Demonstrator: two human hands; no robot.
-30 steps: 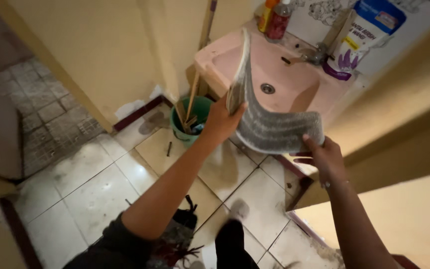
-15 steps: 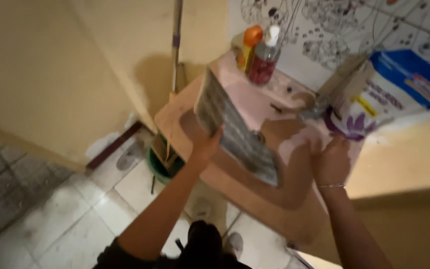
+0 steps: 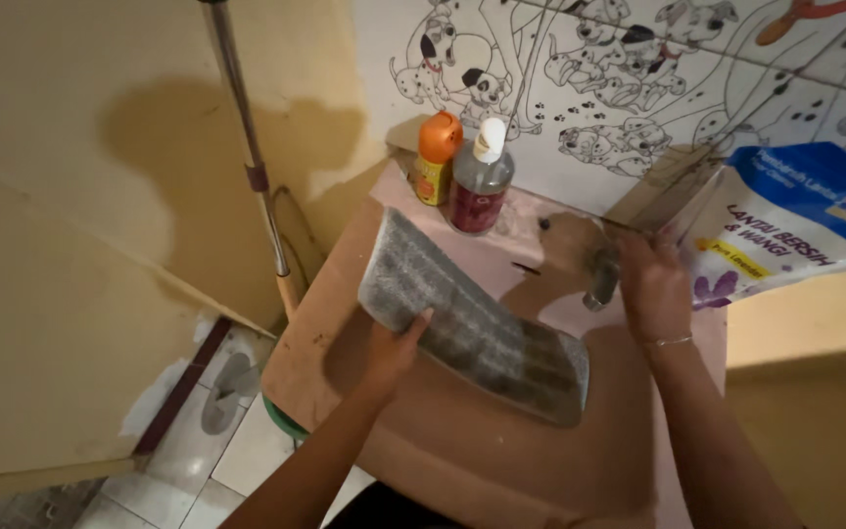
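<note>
Head view: grey flat mop pad lies slantwise across the pink sink, upper end near the back left corner, lower end over the basin toward the front right. Left hand grips the pad's near long edge around mid-length, thumb lying on the top face, other fingers tucked under it and hidden. Right hand is off the pad, closed over the metal tap at the back right of the sink; a thin bracelet shows on that wrist. Behind the pad, on the sink's back ledge, a clear pump bottle with reddish liquid stands upright, touching or just beside a small orange-capped bottle to its left. A blue-and-white refill pouch leans just right of the tap. White wall tiles with cartoon spotted dogs run behind the sink. A metal mop handle leans against the yellow wall at left, with a green bucket rim showing under the sink edge.
</note>
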